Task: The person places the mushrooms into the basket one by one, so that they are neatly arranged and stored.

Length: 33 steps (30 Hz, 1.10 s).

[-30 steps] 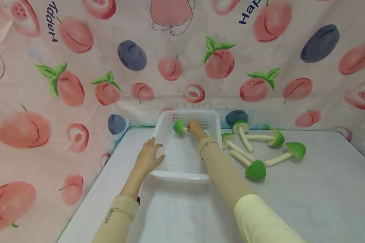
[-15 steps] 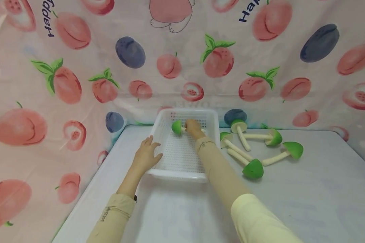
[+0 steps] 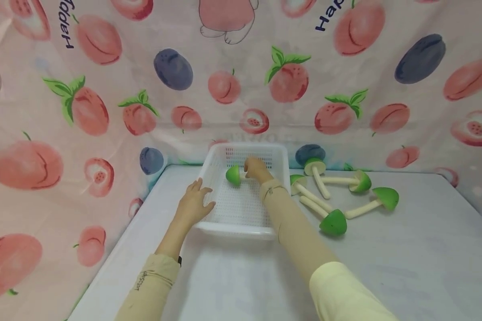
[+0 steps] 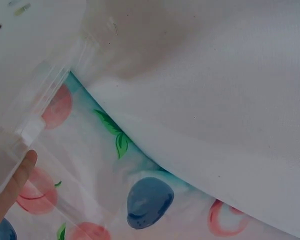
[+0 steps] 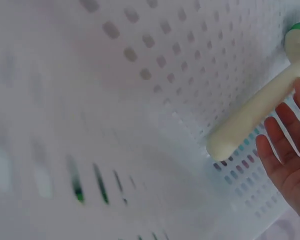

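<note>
Right now, your right hand is inside the white plastic basket, at the stem of the green-capped mushroom that lies on its side toward the basket's back. From the head view, the cap sits just left of your knuckles and the pale stem runs rightward beneath your hand. The right wrist view shows your fingers loosely bent and slightly apart, lined up along one side of the stem rather than wrapped around it. One fingertip overlaps the stem's edge, though you cannot tell whether it touches; the others stand just beside it. The stem's rounded end reaches past your fingertips, close to the perforated plastic.

Your left hand is at the basket's left rim, thumb spread away from the fingers, and the left wrist view shows one finger against the rim's edge.

To the basket's right, five other green-capped mushrooms lie on the white table, their stems pointing various ways. Behind everything, you face a pink cloth printed with peaches and dark blue fruit.
</note>
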Motion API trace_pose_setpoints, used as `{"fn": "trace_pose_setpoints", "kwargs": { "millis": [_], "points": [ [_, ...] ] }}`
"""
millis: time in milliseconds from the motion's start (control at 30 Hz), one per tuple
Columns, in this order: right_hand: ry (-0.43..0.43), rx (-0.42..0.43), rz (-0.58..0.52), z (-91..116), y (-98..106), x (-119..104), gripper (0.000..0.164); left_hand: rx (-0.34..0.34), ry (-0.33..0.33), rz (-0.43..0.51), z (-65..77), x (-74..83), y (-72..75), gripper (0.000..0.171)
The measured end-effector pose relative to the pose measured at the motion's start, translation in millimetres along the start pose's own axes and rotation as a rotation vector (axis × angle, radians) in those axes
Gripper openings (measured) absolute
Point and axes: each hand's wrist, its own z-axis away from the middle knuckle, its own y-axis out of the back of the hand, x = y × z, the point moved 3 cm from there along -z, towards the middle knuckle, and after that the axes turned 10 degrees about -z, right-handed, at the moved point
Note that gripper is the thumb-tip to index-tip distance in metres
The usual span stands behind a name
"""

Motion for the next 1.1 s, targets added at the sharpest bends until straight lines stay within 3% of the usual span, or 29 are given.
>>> {"fn": "trace_pose_setpoints", "kwargs": {
  "millis": [200,300,467,533,600,700,767,800,900,1000,1067,1100],
  "points": [
    [-0.047,-0.112,0.008,1.1,-13.7,15.2,0.021,-0.019,-0.018,0.014,0.8,6.7,-12.0,0.043],
    [-0.031,-0.106,-0.020,-7.3,-20.7,22.1,0.022,-0.013,-0.018,0.015,1.9,8.0,-12.0,0.042],
    [0.159,0.061,0.010,-79.9,-56.0,57.6,0.016,0.004,-0.012,0.005,3.1,4.2,-5.1,0.041],
    [0.138,0.084,0.015,-95.9,-59.4,56.2,0.015,0.007,-0.006,0.003,3.1,2.4,-2.3,0.041],
    [0.037,0.045,0.017,-78.5,-46.5,33.2,0.015,0.006,-0.001,0.002,2.8,1.0,-0.5,0.042],
    [-0.018,0.069,0.060,-59.5,-35.9,13.8,0.012,-0.004,0.007,0.008,2.1,0.5,-0.1,0.042],
    [-0.024,0.087,0.070,-76.7,-44.1,26.7,0.011,-0.004,0.006,0.014,0.7,1.2,-0.5,0.042],
    [-0.019,0.097,0.069,-73.3,-42.5,26.6,0.010,-0.003,0.004,0.016,0.2,1.9,-0.5,0.042],
    [0.052,0.190,0.088,-101.5,-57.4,51.2,0.002,-0.001,-0.005,0.018,-1.3,2.9,-0.4,0.042],
    [0.011,0.139,0.085,-86.0,-46.5,36.2,0.008,0.005,-0.008,0.010,-1.4,1.1,0.0,0.042],
    [0.028,0.132,0.083,-96.2,-50.7,40.4,0.008,0.008,-0.006,0.009,-1.4,-0.7,0.0,0.042],
    [0.003,0.092,0.067,-89.7,-45.8,33.7,0.011,0.007,-0.006,0.009,-1.5,-1.5,-0.2,0.042]
  ]
}}
